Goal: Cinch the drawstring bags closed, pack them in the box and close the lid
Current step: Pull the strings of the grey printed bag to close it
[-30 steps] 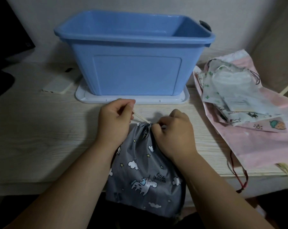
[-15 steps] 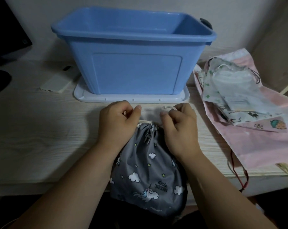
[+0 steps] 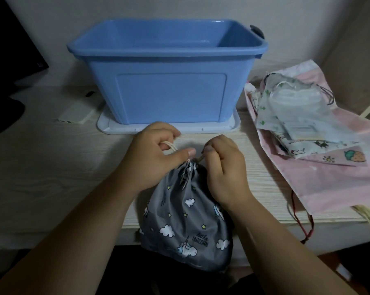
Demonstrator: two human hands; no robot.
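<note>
**Grey bag being cinched at the front edge**

The grey fabric drawstring bag with unicorn and cloud print (image 3: pixel 186 209) lies at the middle of the front edge of the pale wooden worktop (image 3: pixel 52 167). Its lower half hangs over that edge and its gathered neck rests on the wood. The left hand (image 3: pixel 156 154) has its fingers curled and holds a loop of the cream cord (image 3: pixel 171 146) between thumb and fingers. The right hand (image 3: pixel 224 167) is curled too and pinches the cord right at the neck.

I judge that the step in hand is the cinching of this bag. The neck looks nearly closed, so the next move calls for a last pull apart, then a lift into the open blue plastic box (image 3: pixel 169 81). The box stands at the back on its white plastic lid (image 3: pixel 120 128). At the right edge a pile of pale printed bags (image 3: pixel 296 107) lies on a large pink one.

The front wall of the box hides its floor. Whether the bags in the pile are cinched is hard to make out.
</note>
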